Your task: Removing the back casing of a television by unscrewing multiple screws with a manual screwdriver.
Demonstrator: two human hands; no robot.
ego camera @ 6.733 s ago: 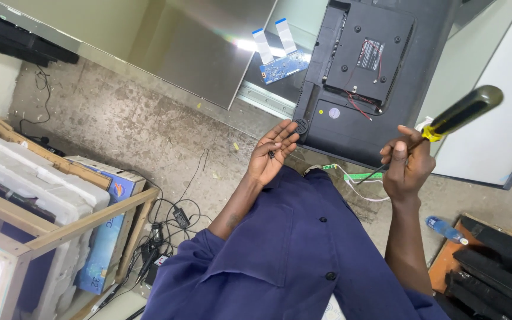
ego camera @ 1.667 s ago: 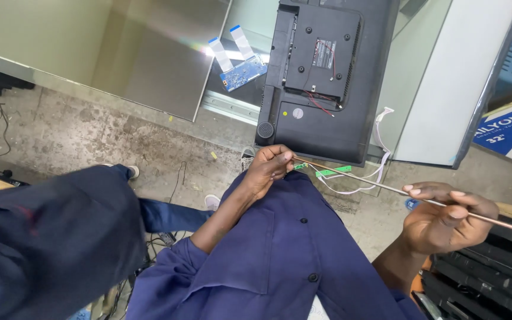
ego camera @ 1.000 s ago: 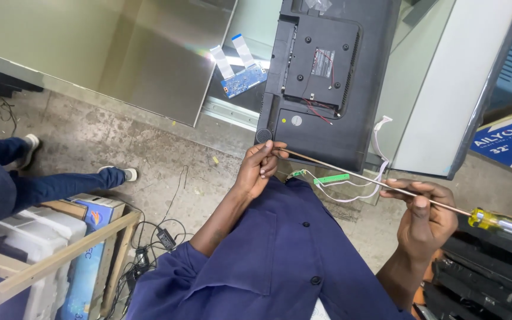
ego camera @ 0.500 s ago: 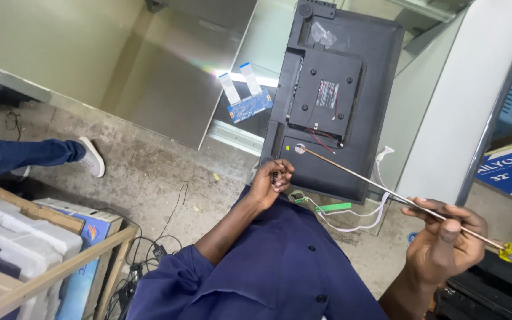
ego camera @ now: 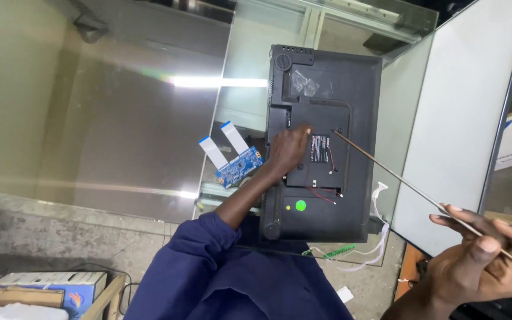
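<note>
left hand (ego camera: pixel 287 149) rests on black monitor back (ego camera: pixel 351 95); right hand (ego camera: pixel 481 266) grips long screwdriver (ego camera: pixel 398 178).

Black TV (ego camera: pixel 327 148) stands back-out, centre; small dark label (ego camera: pixel 320 148) mid-panel, green round sticker (ego camera: pixel 300 205) below. Blue-white carton (ego camera: pixel 60 290) bottom left, prob. cardboard.

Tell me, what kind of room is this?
Probably an electronics repair shop: a black television back stands opened for work, a loose blue circuit board lies beside it, and the right hand aims a long screwdriver.
</note>
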